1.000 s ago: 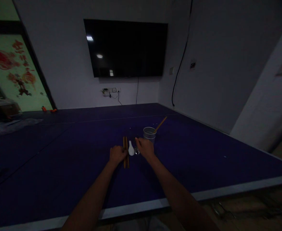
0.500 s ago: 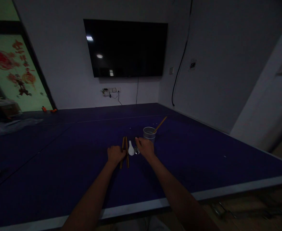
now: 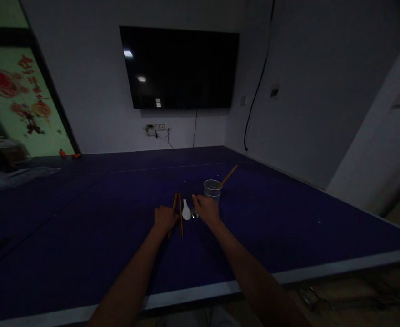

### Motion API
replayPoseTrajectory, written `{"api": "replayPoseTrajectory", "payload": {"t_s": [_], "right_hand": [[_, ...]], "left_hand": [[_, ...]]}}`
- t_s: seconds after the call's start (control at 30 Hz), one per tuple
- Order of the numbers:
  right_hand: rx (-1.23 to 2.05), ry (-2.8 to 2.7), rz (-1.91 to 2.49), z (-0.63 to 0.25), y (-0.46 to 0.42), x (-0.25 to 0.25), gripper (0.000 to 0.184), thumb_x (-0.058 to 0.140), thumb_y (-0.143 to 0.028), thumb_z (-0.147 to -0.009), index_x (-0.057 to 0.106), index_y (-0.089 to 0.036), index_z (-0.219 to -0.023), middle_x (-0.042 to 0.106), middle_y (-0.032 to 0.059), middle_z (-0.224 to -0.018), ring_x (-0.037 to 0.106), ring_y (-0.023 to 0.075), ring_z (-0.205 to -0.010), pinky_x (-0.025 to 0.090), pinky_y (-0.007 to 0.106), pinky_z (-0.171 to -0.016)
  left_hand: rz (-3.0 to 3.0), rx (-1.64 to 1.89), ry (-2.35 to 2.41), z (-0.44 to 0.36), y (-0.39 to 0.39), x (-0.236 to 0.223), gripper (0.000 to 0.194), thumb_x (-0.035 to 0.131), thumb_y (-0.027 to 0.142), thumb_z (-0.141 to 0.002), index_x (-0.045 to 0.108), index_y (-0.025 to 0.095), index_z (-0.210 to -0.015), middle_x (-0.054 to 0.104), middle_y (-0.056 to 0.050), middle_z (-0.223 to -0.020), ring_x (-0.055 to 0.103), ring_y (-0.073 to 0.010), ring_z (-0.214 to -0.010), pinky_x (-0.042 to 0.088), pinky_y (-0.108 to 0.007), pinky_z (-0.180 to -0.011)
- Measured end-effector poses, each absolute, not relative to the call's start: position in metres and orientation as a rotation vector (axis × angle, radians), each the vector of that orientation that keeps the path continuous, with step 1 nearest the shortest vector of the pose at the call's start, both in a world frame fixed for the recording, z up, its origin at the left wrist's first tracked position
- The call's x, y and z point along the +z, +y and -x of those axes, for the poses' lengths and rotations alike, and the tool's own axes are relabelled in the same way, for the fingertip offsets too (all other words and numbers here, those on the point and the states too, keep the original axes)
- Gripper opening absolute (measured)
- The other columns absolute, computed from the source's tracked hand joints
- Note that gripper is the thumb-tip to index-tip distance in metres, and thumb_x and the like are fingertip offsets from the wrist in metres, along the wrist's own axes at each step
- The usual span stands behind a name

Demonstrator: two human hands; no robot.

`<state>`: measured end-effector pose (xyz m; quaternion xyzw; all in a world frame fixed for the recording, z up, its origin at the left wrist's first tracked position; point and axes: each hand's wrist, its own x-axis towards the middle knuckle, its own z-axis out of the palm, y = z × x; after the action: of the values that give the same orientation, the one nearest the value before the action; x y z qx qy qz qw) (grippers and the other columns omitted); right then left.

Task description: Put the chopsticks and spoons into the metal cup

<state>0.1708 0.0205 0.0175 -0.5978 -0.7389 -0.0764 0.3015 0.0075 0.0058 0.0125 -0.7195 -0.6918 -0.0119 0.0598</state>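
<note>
My left hand (image 3: pixel 165 219) is closed over the left chopsticks (image 3: pixel 175 201), which lie at a slant on the purple tabletop, partly hidden by the fingers. Just right of them more chopsticks (image 3: pixel 181 226) lie nearly straight up and down, apart from the left ones at the lower end. A white soup spoon (image 3: pixel 186 213) rests beside these, its bowl towards me. Right of that is a shiny metal spoon (image 3: pixel 194 213); my right hand (image 3: pixel 207 209) is closed at its dark handle, whose hold is mostly covered by the fingers.
A grey metal cup (image 3: pixel 212 188) stands behind my right hand, with a wooden stick (image 3: pixel 228 175) leaning out of it. The purple table (image 3: pixel 271 227) has a pale front edge. Clear plastic sheeting (image 3: pixel 22 177) lies at far left, near orange items (image 3: pixel 62 153).
My left hand has shifted slightly left, and the left chopsticks have swung with it, their lower ends parting from the others. My right hand stays in place.
</note>
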Motion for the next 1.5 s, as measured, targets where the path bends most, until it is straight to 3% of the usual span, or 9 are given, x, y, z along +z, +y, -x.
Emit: {"api": "replayPoseTrajectory", "payload": {"t_s": [0.3, 0.5, 0.7, 1.03, 1.27, 1.5], "right_hand": [[-0.114, -1.963, 1.550, -0.172, 0.024, 0.014, 0.045, 0.033, -0.043, -0.093, 0.066, -0.018, -0.075, 0.068, 0.0064, -0.074, 0.061, 0.0146, -0.067, 0.030, 0.023, -0.055], [0.427, -1.837, 1.101, -0.165, 0.032, 0.008, 0.044, 0.036, -0.048, -0.089, 0.066, -0.017, -0.083, 0.065, 0.0018, -0.070, 0.058, 0.0134, -0.062, 0.038, 0.022, -0.057], [0.671, -1.626, 0.938, -0.157, 0.027, 0.012, 0.044, 0.041, -0.053, -0.084, 0.060, -0.015, -0.073, 0.055, -0.0009, -0.057, 0.052, 0.0130, -0.054, 0.038, 0.022, -0.050], [-0.122, -0.981, 1.308, -0.212, 0.012, 0.049, 0.051, 0.025, -0.049, -0.092, 0.060, -0.011, -0.094, 0.066, 0.0136, -0.085, 0.060, 0.0213, -0.081, 0.040, 0.029, -0.072], [-0.229, -1.149, 1.494, -0.227, 0.031, 0.047, 0.048, 0.025, -0.044, -0.094, 0.061, -0.013, -0.085, 0.066, 0.0129, -0.080, 0.059, 0.0212, -0.074, 0.036, 0.028, -0.066], [-0.201, -1.252, 1.642, -0.231, 0.045, 0.044, 0.043, 0.030, -0.037, -0.094, 0.063, -0.010, -0.089, 0.067, 0.0153, -0.079, 0.061, 0.0208, -0.070, 0.034, 0.027, -0.061]], "left_hand": [[2.111, -0.283, -2.039, -0.004, 0.004, 0.017, 0.035, 0.037, 0.030, -0.086, 0.067, 0.013, -0.091, 0.066, -0.015, -0.092, 0.055, -0.0281, -0.101, 0.041, -0.039, -0.082], [2.227, -0.485, -1.635, -0.015, 0.000, 0.023, 0.030, 0.035, 0.030, -0.089, 0.062, 0.016, -0.091, 0.062, -0.011, -0.090, 0.051, -0.0243, -0.098, 0.038, -0.037, -0.082], [2.293, -0.640, -1.377, -0.019, -0.004, 0.017, 0.026, 0.036, 0.032, -0.090, 0.058, 0.018, -0.093, 0.058, -0.009, -0.089, 0.048, -0.0225, -0.095, 0.037, -0.036, -0.082], [2.223, -0.892, -1.456, -0.008, 0.005, 0.004, 0.032, 0.034, 0.035, -0.091, 0.053, 0.017, -0.109, 0.058, -0.010, -0.105, 0.049, -0.0215, -0.098, 0.038, -0.035, -0.084], [2.214, -0.871, -1.582, -0.004, 0.012, -0.001, 0.032, 0.035, 0.035, -0.090, 0.052, 0.017, -0.111, 0.059, -0.009, -0.104, 0.050, -0.0217, -0.099, 0.039, -0.036, -0.086], [2.201, -0.878, -1.642, -0.002, 0.014, -0.004, 0.032, 0.036, 0.035, -0.090, 0.052, 0.019, -0.113, 0.059, -0.009, -0.106, 0.050, -0.0212, -0.101, 0.039, -0.035, -0.086]]}}
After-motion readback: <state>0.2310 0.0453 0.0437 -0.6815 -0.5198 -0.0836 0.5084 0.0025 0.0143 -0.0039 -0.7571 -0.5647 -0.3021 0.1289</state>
